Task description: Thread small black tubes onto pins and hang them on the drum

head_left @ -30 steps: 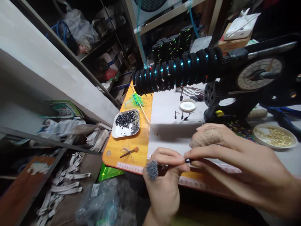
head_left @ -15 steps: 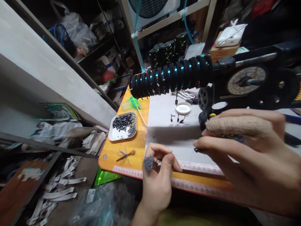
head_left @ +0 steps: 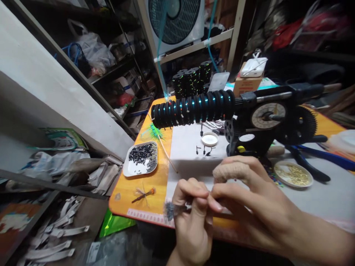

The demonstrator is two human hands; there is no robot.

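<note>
My left hand [head_left: 192, 218] is closed round a grey bundle of fine strands [head_left: 169, 211], whose blunt, brushy end sticks out on the left. Close against it, my right hand [head_left: 244, 195] pinches with thumb and index finger. Both sets of fingertips meet just above the table's front edge. The small black piece seen in the right fingertips half a second ago is now hidden between the fingers. A beige wrap covers one right finger. Beyond the hands, several small black pieces with thin stems [head_left: 204, 150] lie on the white sheet [head_left: 188, 166].
A black machine [head_left: 266, 118] carries a ringed roller [head_left: 194, 107] over the table. To the left stand a white tray [head_left: 126, 168] of black and grey bits and an orange-tipped bundle [head_left: 143, 195]. A dish [head_left: 301, 184] of gold bits and blue-handled pliers [head_left: 310, 166] lie right.
My right hand has moved left and down to meet my left hand, taking the small black piece out of sight. The view has shifted, showing more of the table's right side.
</note>
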